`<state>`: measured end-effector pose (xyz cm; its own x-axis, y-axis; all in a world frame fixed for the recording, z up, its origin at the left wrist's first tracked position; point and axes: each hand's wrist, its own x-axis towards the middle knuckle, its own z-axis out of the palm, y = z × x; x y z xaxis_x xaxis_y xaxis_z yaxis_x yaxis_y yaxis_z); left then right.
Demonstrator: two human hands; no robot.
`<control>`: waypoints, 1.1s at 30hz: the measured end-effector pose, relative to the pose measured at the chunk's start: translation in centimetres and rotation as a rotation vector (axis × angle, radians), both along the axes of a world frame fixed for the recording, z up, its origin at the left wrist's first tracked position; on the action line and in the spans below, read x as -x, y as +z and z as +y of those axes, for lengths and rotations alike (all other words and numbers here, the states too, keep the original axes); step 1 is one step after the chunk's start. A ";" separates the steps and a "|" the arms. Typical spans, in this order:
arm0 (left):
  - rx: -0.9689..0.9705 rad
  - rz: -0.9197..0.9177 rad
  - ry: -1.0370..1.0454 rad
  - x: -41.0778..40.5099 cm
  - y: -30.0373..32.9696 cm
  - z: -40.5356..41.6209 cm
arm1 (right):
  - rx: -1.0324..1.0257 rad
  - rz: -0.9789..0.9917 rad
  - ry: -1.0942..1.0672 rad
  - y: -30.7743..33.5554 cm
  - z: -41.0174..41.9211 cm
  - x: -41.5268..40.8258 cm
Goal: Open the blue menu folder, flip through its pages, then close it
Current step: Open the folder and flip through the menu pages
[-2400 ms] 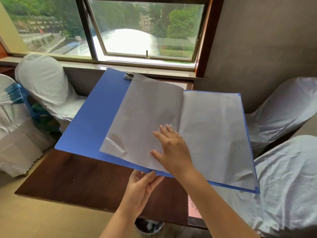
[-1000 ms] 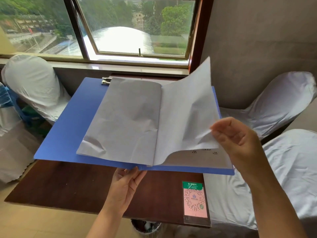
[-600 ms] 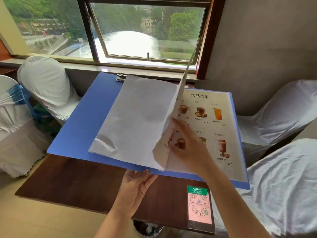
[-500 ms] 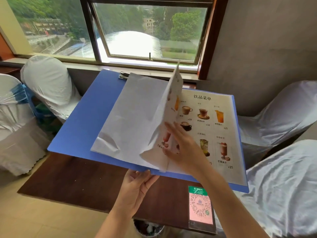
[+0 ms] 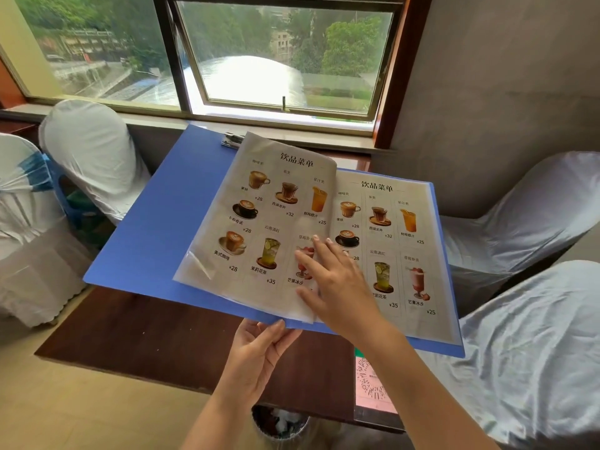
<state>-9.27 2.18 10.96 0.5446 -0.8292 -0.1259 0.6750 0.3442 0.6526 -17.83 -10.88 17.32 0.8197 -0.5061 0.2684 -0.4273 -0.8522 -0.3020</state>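
Folder (image 5: pixel 156 228) lay open above the counter (image 5: pixel 168 339). Left hand (image 5: pixel 259 355) gripped its near edge from below. Right hand (image 5: pixel 334 280), fingers spread, pressed flat on the left page (image 5: pixel 259 216).

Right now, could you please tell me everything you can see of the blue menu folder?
The blue menu folder lies open, held above the dark wooden table, its covers looking like thin matte plastic. A metal clip sits at its far edge. Glossy sleeves show two printed drink pages with pictures and prices. The left hand supports its near edge from below; the right hand rests flat across the pages near the spine, pressing the left page down.
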 end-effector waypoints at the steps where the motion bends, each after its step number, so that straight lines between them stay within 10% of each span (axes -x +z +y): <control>1: 0.002 0.003 -0.002 0.1 0.0 0.0 | -0.029 -0.015 0.007 0.2 0.0 0.2; 13: 0.023 0.070 0.049 -0.2 -0.2 0.8 | -0.218 -0.336 -0.690 1.8 -5.0 13.6; 17: 0.012 0.074 0.066 -0.3 -0.3 0.9 | -0.933 -0.518 -0.539 1.5 -5.9 16.4; 33: -0.028 -0.085 0.068 -1.1 -0.2 1.9 | -1.100 -0.602 -0.243 0.1 -5.5 16.4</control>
<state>-8.14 4.04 10.80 0.6095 -0.7866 -0.0990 0.5921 0.3686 0.7167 -34.25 -16.34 17.43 0.5707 -0.8161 -0.0905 -0.0866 0.0497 -0.9950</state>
